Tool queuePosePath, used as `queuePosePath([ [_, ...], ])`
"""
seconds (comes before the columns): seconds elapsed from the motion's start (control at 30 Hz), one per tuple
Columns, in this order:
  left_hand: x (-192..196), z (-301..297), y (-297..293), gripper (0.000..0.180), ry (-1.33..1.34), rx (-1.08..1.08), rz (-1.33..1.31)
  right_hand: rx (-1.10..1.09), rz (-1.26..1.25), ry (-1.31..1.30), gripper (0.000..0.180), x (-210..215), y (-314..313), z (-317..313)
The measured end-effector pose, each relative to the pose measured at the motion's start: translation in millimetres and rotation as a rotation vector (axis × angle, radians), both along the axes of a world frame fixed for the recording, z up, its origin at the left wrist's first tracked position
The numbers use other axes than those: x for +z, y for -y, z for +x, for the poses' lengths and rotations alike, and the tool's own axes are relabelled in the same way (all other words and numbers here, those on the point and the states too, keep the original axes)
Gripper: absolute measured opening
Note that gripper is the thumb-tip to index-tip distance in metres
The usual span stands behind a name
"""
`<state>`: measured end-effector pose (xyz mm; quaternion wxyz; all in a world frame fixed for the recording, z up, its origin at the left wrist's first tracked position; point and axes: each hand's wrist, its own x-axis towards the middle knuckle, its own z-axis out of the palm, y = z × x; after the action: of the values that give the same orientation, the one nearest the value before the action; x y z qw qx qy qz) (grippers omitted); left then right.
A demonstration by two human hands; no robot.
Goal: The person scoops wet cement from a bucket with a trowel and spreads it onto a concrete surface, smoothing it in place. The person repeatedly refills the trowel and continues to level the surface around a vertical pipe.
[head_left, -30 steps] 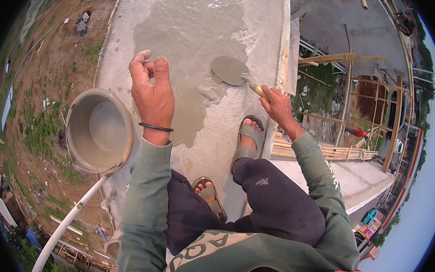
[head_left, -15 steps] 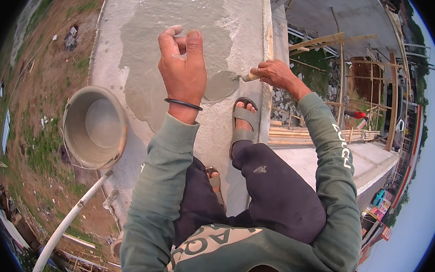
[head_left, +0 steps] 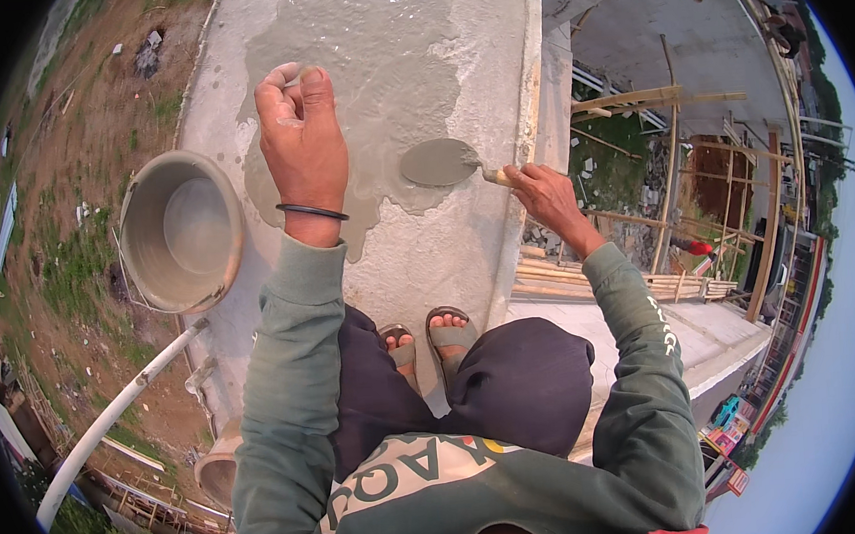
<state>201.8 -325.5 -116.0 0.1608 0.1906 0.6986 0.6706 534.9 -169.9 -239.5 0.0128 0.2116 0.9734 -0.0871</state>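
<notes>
A trowel (head_left: 441, 161) with a rounded, cement-coated blade is in my right hand (head_left: 547, 199), which is wrapped round its handle. The blade lies over the edge of a wet grey cement patch (head_left: 368, 94), at the patch's right side. My left hand (head_left: 305, 155) is raised above the left part of the patch, with its fingers loosely curled and the thumb apart. Nothing shows in it, and its fingertips are whitened with cement. A black band circles the left wrist. To the left of that hand stands a round bucket (head_left: 142, 240) with a little grey, watery liquid at its bottom.
I crouch on a narrow concrete slab (head_left: 437, 257), my sandalled feet close together. Beyond its left edge lies earth with grass, lower down. A pale pipe (head_left: 123, 418) rises at the lower left near a second bucket (head_left: 215, 471). Bamboo poles (head_left: 585, 282) and rubble lie past the right edge.
My right foot has drawn back beside the left. My left hand has shifted left over the patch. The trowel remains in my right hand, its blade now more fully in view.
</notes>
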Motion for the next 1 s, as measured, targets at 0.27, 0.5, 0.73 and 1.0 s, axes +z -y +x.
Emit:
queuePosePath([
  [0.27, 11, -7, 5, 0.041, 0.044, 0.046, 0.017, -0.024, -0.044, 0.022, 0.043, -3, 15, 8],
  [0.5, 9, 6, -10, 0.042, 0.016, -0.009, 0.027, -0.202, -0.225, 0.043, 0.040, -23, 16, 3],
  [0.73, 22, 17, -10, 0.041, 0.016, -0.042, -0.018, 0.026, -0.202, 0.166, 0.040, 1, 11, 34],
  [1.0, 58, 18, 25, 0.039, 0.037, -0.004, 0.042, -0.309, 0.076, -0.111, 0.038, -44, -65, -70],
])
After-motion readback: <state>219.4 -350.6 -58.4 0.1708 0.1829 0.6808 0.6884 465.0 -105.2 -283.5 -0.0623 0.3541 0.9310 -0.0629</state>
